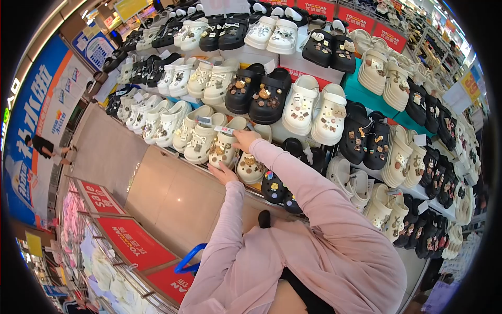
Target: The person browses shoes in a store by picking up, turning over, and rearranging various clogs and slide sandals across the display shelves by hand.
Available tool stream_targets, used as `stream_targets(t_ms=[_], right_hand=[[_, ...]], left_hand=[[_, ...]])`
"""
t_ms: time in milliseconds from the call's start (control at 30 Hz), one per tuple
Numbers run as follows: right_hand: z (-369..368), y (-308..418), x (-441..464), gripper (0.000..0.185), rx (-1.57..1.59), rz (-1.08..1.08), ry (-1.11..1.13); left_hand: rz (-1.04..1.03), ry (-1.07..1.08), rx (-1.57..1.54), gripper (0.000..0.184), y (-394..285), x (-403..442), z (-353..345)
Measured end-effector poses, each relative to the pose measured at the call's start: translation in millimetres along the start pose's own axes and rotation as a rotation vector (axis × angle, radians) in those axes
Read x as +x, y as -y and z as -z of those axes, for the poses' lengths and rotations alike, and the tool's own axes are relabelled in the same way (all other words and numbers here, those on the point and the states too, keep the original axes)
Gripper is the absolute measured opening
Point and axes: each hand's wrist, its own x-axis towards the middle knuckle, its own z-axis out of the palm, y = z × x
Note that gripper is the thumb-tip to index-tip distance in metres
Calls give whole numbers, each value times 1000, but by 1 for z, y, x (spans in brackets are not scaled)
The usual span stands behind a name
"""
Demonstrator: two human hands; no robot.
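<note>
A cream clog (223,148) with brown and light charms stands in the lowest row of the display, between my two hands. My left hand (224,174) is at its toe, fingers stretched out and thumb apart. Against the clog's right side, near the heel, my right hand (246,140) has its fingers bent onto the shoe; some fingertips are hidden. A small white and red tag (225,130) lies across the clog's opening. Just right of it is a matching cream clog (250,166) with similar charms, partly behind my right hand and sleeve.
Tiers of clogs rise ahead, including a white clog (329,115) and a black clog (270,97). Tiled floor (167,183) lies left of the display. A red-signed rack (130,240) stands lower left, with a blue handle (189,259) beside me. A person (46,148) is far left.
</note>
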Motion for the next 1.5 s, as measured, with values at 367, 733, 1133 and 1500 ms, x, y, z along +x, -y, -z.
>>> stream_targets(t_ms=[367,733,1133,1500], right_hand=[[2,0,22,60,153,-35,171],[-21,8,7,57,35,27,82],[-25,9,-7,55,-125,-14,28],[-19,17,-9,56,-213,-22,55]], left_hand=[[-42,-71,101,66,-7,-4,-3],[-69,15,32,66,5,6,14],[-30,-354,-52,71,31,317,70],[6,-8,-570,78,111,442,50]])
